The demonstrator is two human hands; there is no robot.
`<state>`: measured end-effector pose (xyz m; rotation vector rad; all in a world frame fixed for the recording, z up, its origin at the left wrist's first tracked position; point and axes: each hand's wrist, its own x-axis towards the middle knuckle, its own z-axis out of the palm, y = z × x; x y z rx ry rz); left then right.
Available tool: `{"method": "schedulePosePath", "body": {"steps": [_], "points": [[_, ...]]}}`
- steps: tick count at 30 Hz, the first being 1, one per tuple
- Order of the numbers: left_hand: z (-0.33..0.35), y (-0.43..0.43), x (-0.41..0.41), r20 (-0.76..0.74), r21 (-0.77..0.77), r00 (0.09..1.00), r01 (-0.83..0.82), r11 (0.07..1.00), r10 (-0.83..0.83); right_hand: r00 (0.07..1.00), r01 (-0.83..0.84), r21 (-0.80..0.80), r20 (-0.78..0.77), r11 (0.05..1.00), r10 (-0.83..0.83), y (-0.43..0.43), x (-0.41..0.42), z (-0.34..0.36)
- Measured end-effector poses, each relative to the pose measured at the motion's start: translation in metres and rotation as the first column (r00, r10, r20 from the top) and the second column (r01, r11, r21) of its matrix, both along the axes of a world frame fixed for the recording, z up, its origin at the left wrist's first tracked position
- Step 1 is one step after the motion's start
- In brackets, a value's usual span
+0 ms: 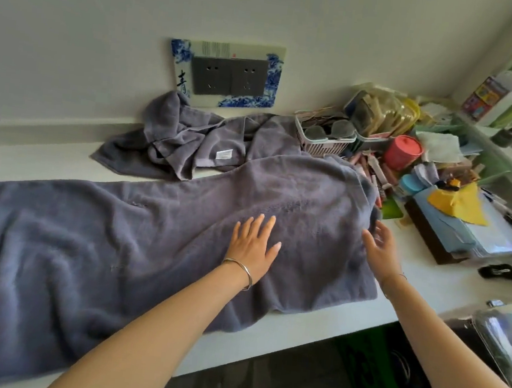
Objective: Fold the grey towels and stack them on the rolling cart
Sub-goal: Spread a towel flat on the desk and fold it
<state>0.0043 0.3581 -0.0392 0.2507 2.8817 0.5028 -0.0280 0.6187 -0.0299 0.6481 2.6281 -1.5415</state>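
Note:
A large grey towel (92, 239) lies spread lengthwise across the white counter (411, 292), its front edge hanging slightly over the counter lip. My left hand (254, 244) presses flat on the towel near its right end, fingers straight. My right hand (380, 248) hovers at the towel's right edge with fingers spread, touching or nearly touching the bunched corner. A second grey towel (178, 141) sits crumpled against the wall behind the first. No rolling cart is in view.
Clutter fills the counter's right end: a pink basket (323, 141), a red lidded cup (402, 152), a yellow cloth (459, 204), blue papers. A dark socket panel (229, 75) is on the wall. A black clip (497, 271) lies on the counter; a shiny container (508, 340) sits lower right.

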Motion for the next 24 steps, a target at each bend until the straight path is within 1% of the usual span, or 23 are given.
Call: {"method": "schedulePosePath", "body": {"steps": [1,2,4,6,8,10,13,15,17,18,19,20,22,24], "points": [[0.002,0.016,-0.01,-0.019,0.015,1.0,0.025,1.0,-0.024,1.0,0.007,-0.047,0.026,0.999,-0.006,0.009,-0.004,-0.002],[0.005,0.026,-0.017,-0.045,0.046,0.998,0.044,0.998,-0.042,0.999,-0.005,-0.06,0.049,0.998,0.008,0.01,-0.006,-0.004],[0.011,0.051,-0.036,-0.112,0.113,0.992,0.071,0.991,-0.058,0.997,-0.023,-0.052,0.073,0.998,0.026,0.017,-0.01,-0.011],[0.016,0.072,-0.057,-0.183,0.175,0.981,0.104,0.979,-0.071,0.998,-0.027,-0.063,0.056,0.998,0.031,0.02,-0.011,-0.017],[0.021,0.1,-0.085,-0.22,0.2,0.965,0.187,0.962,-0.142,0.999,-0.04,-0.079,0.026,0.996,0.042,0.025,-0.012,-0.019],[0.023,0.131,-0.11,-0.245,0.139,0.929,0.316,0.939,-0.277,0.998,-0.061,-0.092,-0.006,0.994,0.06,0.032,-0.011,-0.019],[0.023,0.16,-0.142,-0.261,-0.016,0.863,0.445,0.895,-0.433,0.995,-0.09,-0.092,-0.039,0.992,0.087,0.041,-0.01,-0.02],[0.02,0.171,-0.157,-0.269,-0.083,0.823,0.497,0.864,-0.5,0.991,-0.124,-0.102,-0.066,0.987,0.118,0.045,-0.01,-0.022],[0.019,0.178,-0.169,-0.239,-0.192,0.798,0.52,0.832,-0.553,0.984,-0.15,-0.105,-0.111,0.983,0.138,0.047,-0.012,-0.022],[0.018,0.178,-0.174,-0.233,-0.236,0.793,0.515,0.824,-0.562,0.981,-0.159,-0.103,-0.131,0.982,0.145,0.047,-0.013,-0.02],[0.017,0.176,-0.178,-0.26,-0.236,0.795,0.498,0.834,-0.548,0.977,-0.168,-0.106,-0.148,0.98,0.151,0.048,-0.014,-0.018],[0.018,0.174,-0.18,-0.312,-0.189,0.795,0.484,0.854,-0.52,0.973,-0.177,-0.121,-0.169,0.977,0.156,0.049,-0.015,-0.014],[0.022,0.176,-0.183,-0.43,-0.041,0.791,0.463,0.885,-0.434,0.967,-0.169,-0.175,-0.22,0.97,0.129,0.058,-0.017,-0.005],[0.029,0.19,-0.184,-0.509,0.058,0.779,0.455,0.889,-0.366,0.957,-0.096,-0.209,-0.288,0.973,0.032,0.07,-0.019,0.008]]}}
